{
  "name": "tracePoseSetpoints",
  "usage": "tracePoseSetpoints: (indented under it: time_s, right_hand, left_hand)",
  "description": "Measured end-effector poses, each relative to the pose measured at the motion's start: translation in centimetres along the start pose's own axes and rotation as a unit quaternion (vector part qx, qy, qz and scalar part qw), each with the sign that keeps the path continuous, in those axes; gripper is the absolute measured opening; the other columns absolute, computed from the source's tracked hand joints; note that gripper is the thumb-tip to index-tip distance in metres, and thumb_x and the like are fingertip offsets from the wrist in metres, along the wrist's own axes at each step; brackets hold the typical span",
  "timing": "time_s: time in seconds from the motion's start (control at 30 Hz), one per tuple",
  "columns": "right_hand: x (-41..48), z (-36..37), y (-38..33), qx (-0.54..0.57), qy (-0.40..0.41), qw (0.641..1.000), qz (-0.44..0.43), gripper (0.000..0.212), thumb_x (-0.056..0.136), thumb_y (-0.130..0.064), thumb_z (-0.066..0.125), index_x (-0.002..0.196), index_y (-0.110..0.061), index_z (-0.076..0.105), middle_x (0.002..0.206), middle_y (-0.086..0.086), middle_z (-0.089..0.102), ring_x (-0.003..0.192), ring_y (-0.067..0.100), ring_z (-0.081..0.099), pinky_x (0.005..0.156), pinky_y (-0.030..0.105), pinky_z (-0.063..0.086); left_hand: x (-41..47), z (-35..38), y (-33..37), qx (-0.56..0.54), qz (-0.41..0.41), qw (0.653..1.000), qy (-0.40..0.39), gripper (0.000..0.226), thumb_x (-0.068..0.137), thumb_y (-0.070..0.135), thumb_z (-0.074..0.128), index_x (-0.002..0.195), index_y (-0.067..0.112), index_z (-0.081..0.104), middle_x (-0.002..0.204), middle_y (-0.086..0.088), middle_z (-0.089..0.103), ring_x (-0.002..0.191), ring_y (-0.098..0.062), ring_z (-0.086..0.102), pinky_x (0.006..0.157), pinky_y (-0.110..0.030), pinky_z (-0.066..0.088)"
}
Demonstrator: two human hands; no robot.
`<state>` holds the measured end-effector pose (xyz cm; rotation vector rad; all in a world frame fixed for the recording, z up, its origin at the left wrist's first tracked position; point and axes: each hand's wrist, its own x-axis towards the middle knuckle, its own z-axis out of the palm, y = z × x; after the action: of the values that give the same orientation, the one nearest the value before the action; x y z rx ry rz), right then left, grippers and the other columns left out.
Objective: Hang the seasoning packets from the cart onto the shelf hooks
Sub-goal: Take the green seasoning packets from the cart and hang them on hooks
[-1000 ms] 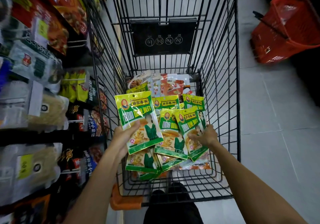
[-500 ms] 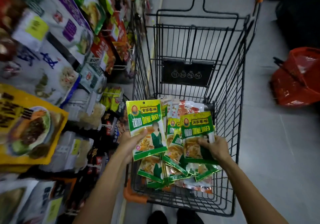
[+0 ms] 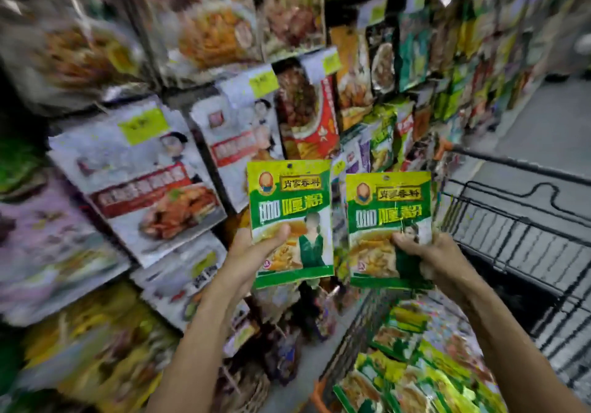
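Note:
I hold two green-and-yellow seasoning packets upright in front of the shelf. My left hand [image 3: 256,252] grips the lower part of the left packet [image 3: 289,201], thumb on its front. My right hand [image 3: 425,256] grips the bottom of the right packet [image 3: 388,207] the same way. Each packet has a small hang hole at its top edge. Several more green packets [image 3: 412,371] lie in the black wire cart [image 3: 518,240] at the lower right. The shelf hooks are hidden behind hanging goods.
The shelf [image 3: 166,188] fills the left and top of the view, packed with hanging food packets and yellow price tags, all blurred by motion. Grey floor [image 3: 524,131] runs along the aisle at the right beyond the cart.
Both hands have lifted their packets up out of the cart and toward the shelf. The view has swung from the cart up and left onto the shelf.

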<state>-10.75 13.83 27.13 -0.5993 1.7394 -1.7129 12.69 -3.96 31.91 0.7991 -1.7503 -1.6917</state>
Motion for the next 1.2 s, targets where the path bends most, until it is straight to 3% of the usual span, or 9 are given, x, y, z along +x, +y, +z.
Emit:
tracePoseSetpoints:
  time_s: [0.17, 0.27, 0.43, 0.57, 0.67, 0.87, 0.97, 1.07, 1.2]
  right_hand:
    - [-0.3, 7.3, -6.8, -0.005, -0.105, 0.988, -0.114, 0.012, 0.073, -0.024, 0.076, 0.061, -0.022, 0.072, 0.061, -0.008, 0.067, 0.063, 0.010, 0.063, 0.057, 0.021, 0.047]
    - [-1.1, 11.5, -10.0, 0.005, -0.147, 0.977, -0.154, 0.032, 0.068, -0.035, 0.078, 0.078, -0.006, 0.071, 0.075, 0.012, 0.070, 0.072, 0.027, 0.065, 0.066, 0.034, 0.047]
    - [-3.2, 18.0, -13.8, 0.046, -0.227, 0.953, -0.193, 0.021, 0.067, -0.030, 0.076, 0.085, -0.019, 0.076, 0.093, 0.003, 0.076, 0.088, 0.020, 0.072, 0.082, 0.038, 0.052]
    - [-3.6, 22.1, -14.9, 0.048, -0.272, 0.940, -0.199, 0.030, 0.074, -0.024, 0.075, 0.101, -0.012, 0.068, 0.100, 0.006, 0.074, 0.097, 0.020, 0.069, 0.087, 0.038, 0.052]
    - [-3.4, 24.8, -16.1, 0.052, -0.307, 0.927, -0.207, 0.015, 0.074, -0.022, 0.076, 0.086, -0.021, 0.068, 0.087, -0.006, 0.075, 0.084, 0.005, 0.070, 0.078, 0.025, 0.053]
    - [-4.5, 30.6, -21.9, 0.071, -0.388, 0.882, -0.257, 0.036, 0.066, -0.035, 0.074, 0.092, -0.010, 0.067, 0.084, -0.007, 0.075, 0.083, 0.004, 0.070, 0.068, 0.013, 0.051]
    - [-5.2, 33.6, -24.6, 0.088, -0.424, 0.861, -0.267, 0.027, 0.070, -0.032, 0.074, 0.092, -0.018, 0.068, 0.090, -0.007, 0.076, 0.089, 0.006, 0.070, 0.077, 0.021, 0.052]
    - [-5.3, 36.4, -26.5, 0.090, -0.434, 0.853, -0.277, 0.023, 0.080, -0.023, 0.073, 0.100, -0.012, 0.068, 0.099, 0.001, 0.075, 0.095, 0.012, 0.070, 0.087, 0.031, 0.054]
    - [-5.1, 38.6, -28.2, 0.091, -0.425, 0.856, -0.281, 0.024, 0.083, -0.018, 0.073, 0.091, 0.002, 0.064, 0.087, 0.008, 0.072, 0.083, 0.018, 0.070, 0.076, 0.028, 0.058]
  left_hand:
    - [-4.4, -6.2, 6.5, 0.032, 0.087, 0.991, 0.092, 0.054, 0.070, 0.039, 0.073, 0.118, 0.014, 0.065, 0.113, -0.002, 0.071, 0.109, -0.019, 0.065, 0.098, -0.041, 0.049]
    - [-7.4, -9.8, 9.8, 0.026, 0.096, 0.982, 0.161, 0.076, 0.062, 0.051, 0.081, 0.126, 0.019, 0.057, 0.122, 0.000, 0.065, 0.114, -0.019, 0.060, 0.094, -0.043, 0.050]
    - [-11.8, -14.5, 13.6, 0.026, 0.154, 0.964, 0.215, 0.054, 0.062, 0.045, 0.076, 0.110, 0.021, 0.069, 0.100, -0.002, 0.074, 0.089, -0.017, 0.061, 0.070, -0.033, 0.049]
    - [-14.7, -17.0, 14.8, 0.034, 0.178, 0.958, 0.223, 0.049, 0.065, 0.042, 0.077, 0.110, 0.023, 0.070, 0.108, -0.003, 0.073, 0.105, -0.021, 0.066, 0.093, -0.048, 0.050]
    - [-16.2, -18.4, 15.5, 0.061, 0.206, 0.946, 0.242, 0.041, 0.069, 0.041, 0.076, 0.108, 0.030, 0.071, 0.109, -0.001, 0.072, 0.104, -0.021, 0.068, 0.089, -0.042, 0.053]
    - [-18.7, -21.2, 18.7, 0.092, 0.257, 0.914, 0.300, 0.035, 0.072, 0.035, 0.074, 0.108, 0.034, 0.070, 0.107, 0.000, 0.073, 0.100, -0.020, 0.069, 0.078, -0.029, 0.058]
    - [-19.7, -22.6, 20.2, 0.101, 0.272, 0.895, 0.338, 0.059, 0.068, 0.037, 0.075, 0.123, 0.023, 0.061, 0.111, 0.001, 0.072, 0.101, -0.015, 0.068, 0.083, -0.030, 0.054]
    - [-20.2, -23.8, 21.3, 0.096, 0.269, 0.883, 0.372, 0.038, 0.068, 0.035, 0.074, 0.104, 0.022, 0.071, 0.101, -0.003, 0.074, 0.098, -0.026, 0.063, 0.083, -0.043, 0.044]
    - [-20.6, -24.7, 22.0, 0.093, 0.274, 0.872, 0.394, 0.027, 0.075, 0.026, 0.070, 0.100, 0.016, 0.070, 0.081, 0.001, 0.074, 0.071, -0.025, 0.054, 0.056, -0.024, 0.046]
